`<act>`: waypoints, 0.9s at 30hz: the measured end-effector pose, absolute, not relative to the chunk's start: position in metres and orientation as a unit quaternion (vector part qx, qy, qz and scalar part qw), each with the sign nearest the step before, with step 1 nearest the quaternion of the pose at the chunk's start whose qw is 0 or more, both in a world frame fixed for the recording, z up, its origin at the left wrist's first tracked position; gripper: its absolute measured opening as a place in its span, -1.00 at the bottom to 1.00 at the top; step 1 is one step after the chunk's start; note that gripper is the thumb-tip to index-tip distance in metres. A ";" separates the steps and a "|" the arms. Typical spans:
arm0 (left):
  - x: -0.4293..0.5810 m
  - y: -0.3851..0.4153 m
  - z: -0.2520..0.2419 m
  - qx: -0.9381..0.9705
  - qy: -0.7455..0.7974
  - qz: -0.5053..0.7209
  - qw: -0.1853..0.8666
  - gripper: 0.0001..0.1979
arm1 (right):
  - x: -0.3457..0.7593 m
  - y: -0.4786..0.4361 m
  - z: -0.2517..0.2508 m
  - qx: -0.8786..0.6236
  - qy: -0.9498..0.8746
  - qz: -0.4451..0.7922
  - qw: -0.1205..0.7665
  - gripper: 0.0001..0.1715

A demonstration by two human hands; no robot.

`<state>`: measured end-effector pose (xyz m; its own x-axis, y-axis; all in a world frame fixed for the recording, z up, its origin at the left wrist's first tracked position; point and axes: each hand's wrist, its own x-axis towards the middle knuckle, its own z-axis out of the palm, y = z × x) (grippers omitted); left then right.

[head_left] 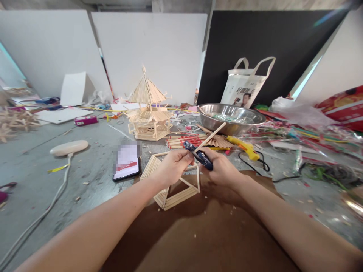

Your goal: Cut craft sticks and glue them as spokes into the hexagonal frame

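My left hand (177, 164) is closed, its fingertips pinched at the lower end of a thin wooden stick (211, 136) that slants up to the right. My right hand (222, 166) is wrapped round a dark blue patterned hand tool (204, 158), whose exact kind I cannot make out; the stick crosses it. Beneath both hands, a flat frame of glued wooden sticks (181, 198) rests on a brown sheet (198, 234), partly hidden by my left hand. Beyond my hands stands a small pagoda model (149, 122) built from similar sticks.
A phone (127, 162) lies left of the frame, near a white corded device (69, 148). Rightward are a yellow glue gun (245, 147), red-tipped sticks (184, 141), a metal basin (231, 126) and a tote bag (239, 88). Scraps and wrappers litter the right side.
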<state>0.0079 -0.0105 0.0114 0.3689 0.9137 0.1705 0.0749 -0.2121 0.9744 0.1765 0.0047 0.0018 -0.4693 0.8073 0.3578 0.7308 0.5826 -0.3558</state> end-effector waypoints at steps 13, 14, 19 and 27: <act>0.000 -0.006 0.008 0.487 0.262 0.308 0.774 -0.75 | 0.179 0.003 0.001 -0.418 -0.869 0.075 0.255 -0.60; -0.001 -0.006 0.008 0.486 0.260 0.306 0.776 -0.74 | 0.179 0.003 0.001 -0.416 -0.869 0.076 0.256 -0.61; -0.001 -0.008 0.009 0.491 0.257 0.310 0.773 -0.74 | 0.180 0.002 0.001 -0.420 -0.870 0.068 0.248 -0.66; 0.001 -0.008 0.011 0.545 0.292 0.346 0.706 -0.73 | 0.178 0.000 0.004 -0.462 -0.859 0.046 0.214 -0.84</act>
<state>0.0009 -0.0079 0.0111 0.5894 0.8071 -0.0351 -0.1706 0.1668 0.9711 0.1776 0.0005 0.0045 -0.4813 0.8138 0.3258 0.7743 0.5689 -0.2772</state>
